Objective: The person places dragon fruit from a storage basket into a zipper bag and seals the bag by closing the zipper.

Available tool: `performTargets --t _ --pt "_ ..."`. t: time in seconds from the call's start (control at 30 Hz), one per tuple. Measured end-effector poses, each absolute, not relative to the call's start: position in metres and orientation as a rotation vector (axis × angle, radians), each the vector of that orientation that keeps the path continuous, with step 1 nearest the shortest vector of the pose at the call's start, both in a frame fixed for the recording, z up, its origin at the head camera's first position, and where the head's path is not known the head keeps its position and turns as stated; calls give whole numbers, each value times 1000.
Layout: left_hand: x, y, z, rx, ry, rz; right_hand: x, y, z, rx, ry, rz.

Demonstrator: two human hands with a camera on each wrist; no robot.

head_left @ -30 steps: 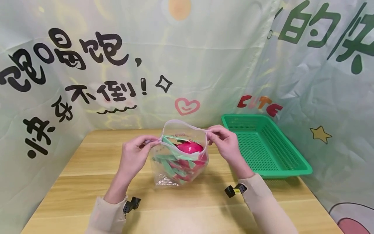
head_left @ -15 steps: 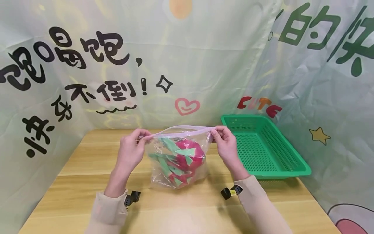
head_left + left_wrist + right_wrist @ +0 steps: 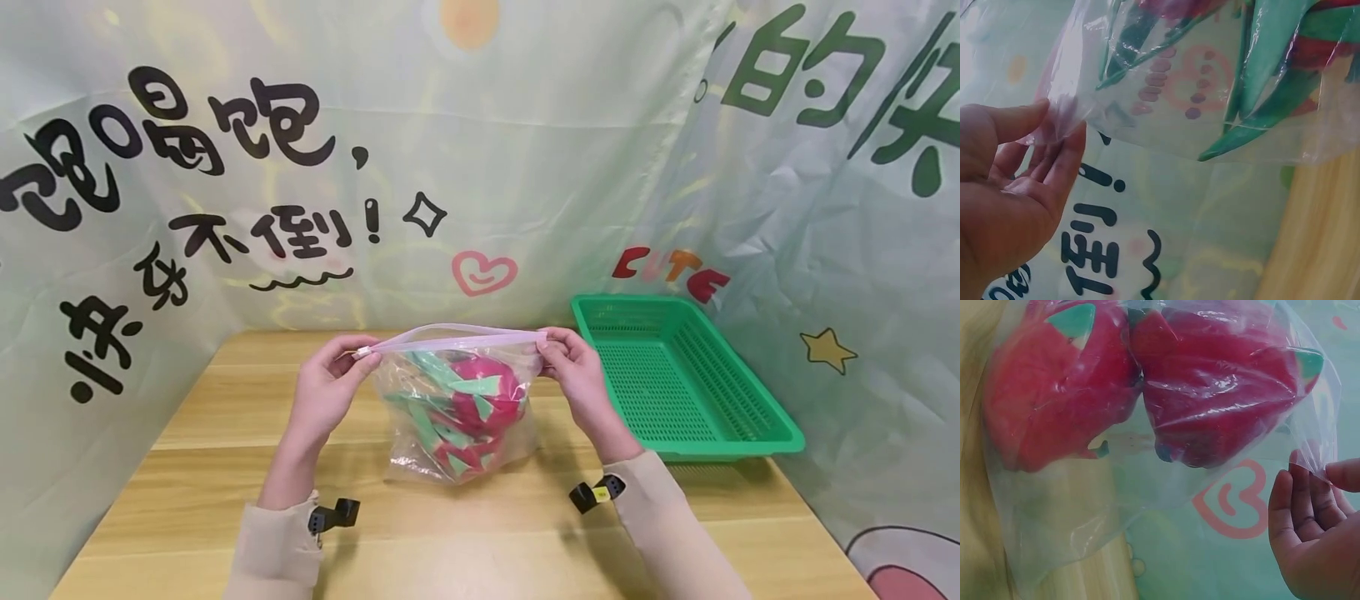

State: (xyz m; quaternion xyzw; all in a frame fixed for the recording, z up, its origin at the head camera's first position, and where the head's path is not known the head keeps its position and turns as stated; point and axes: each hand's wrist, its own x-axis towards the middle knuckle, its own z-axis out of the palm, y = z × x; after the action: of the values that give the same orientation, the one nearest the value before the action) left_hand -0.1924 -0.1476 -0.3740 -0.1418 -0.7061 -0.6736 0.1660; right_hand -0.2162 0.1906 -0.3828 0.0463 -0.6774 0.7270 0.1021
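A clear plastic zip bag (image 3: pixel 405 458) stands on the table in front of me, its pinkish zip strip (image 3: pixel 472 342) at the top and its mouth still partly apart. Inside lie two red dragon fruits, one (image 3: pixel 1054 406) beside the other (image 3: pixel 1216 394), with green leafy tips. My left hand (image 3: pixel 324 392) pinches the bag's left top corner, where a small white slider (image 3: pixel 364 351) shows between thumb and finger. At the opposite corner my right hand (image 3: pixel 579 375) pinches the strip's end. Both wrist views show thumb and fingertips on the plastic.
A green perforated plastic basket (image 3: pixel 780 437) sits on the right side of the wooden table (image 3: pixel 225 467), just past my right hand. Printed cloth (image 3: pixel 555 183) hangs behind the table and along its sides.
The bag's mouth, wide and round a second ago, is now stretched into a narrow, nearly straight opening. My left hand has shifted slightly left, and the slider has come into sight there.
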Motion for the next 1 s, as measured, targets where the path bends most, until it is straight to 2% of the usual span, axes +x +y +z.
performTargets --t 0.23,0.57,0.77,1.0 --pt "-192 -147 -375 -274 -1894 -2062 -217 192 -375 167 -1981 2125" --pt "-196 -146 -380 -321 -1742 -2220 -214 190 -357 288 -2074 1963" --pt "-196 -148 -383 -454 -1714 -2238 -211 185 -337 488 -2193 1668" --pt "-195 -149 -384 -488 -1713 -2228 -203 157 -306 771 -2213 1297"
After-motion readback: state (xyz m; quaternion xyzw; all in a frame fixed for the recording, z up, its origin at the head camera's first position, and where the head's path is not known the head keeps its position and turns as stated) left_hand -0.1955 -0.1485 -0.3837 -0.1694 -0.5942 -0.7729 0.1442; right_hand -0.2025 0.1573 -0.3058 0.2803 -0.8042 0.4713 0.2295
